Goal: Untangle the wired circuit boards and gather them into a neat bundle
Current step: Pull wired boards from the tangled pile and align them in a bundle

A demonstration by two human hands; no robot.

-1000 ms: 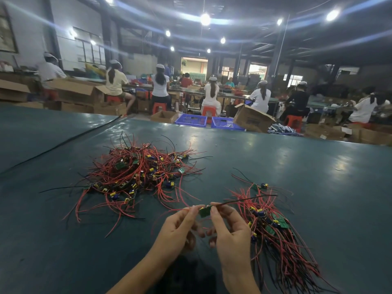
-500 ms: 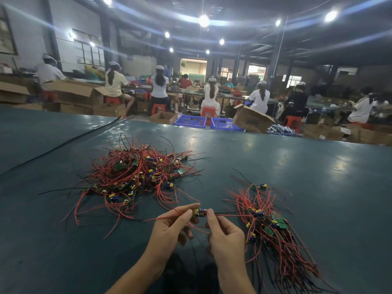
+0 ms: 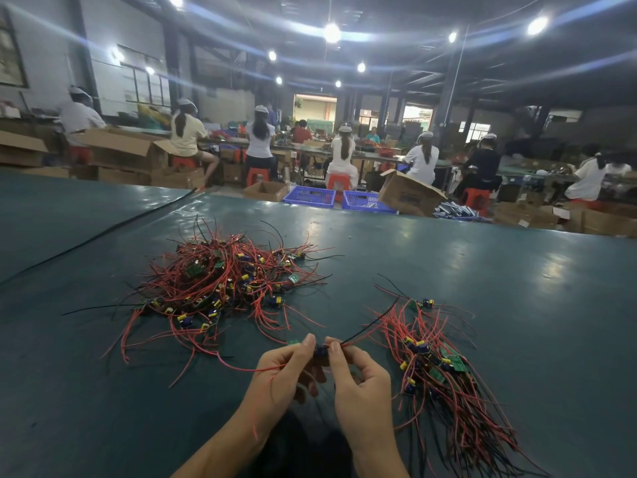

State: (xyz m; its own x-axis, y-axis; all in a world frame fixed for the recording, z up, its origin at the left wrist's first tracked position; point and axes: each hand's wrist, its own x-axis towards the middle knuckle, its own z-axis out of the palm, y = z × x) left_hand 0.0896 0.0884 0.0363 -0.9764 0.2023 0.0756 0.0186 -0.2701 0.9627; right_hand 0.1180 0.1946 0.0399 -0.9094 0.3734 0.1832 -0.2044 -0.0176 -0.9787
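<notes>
My left hand [image 3: 282,374] and my right hand [image 3: 358,381] pinch one small wired circuit board [image 3: 320,350] between their fingertips, just above the table near its front edge. A black wire runs from it up to the right, and red wires trail down to the left. A tangled pile of boards with red and black wires [image 3: 220,284] lies beyond my left hand. A straighter bundle of boards [image 3: 441,374] lies to the right of my right hand, its wires fanning toward the near right corner.
The work surface is a dark green table [image 3: 499,305]. A black cable [image 3: 103,232] crosses its far left. Past the far edge stand blue crates [image 3: 310,196], cardboard boxes [image 3: 406,193] and several seated people at benches.
The board in my fingers has been turned, its blue part now facing up. The black wire now swings up toward the right bundle. Both hands stay close together.
</notes>
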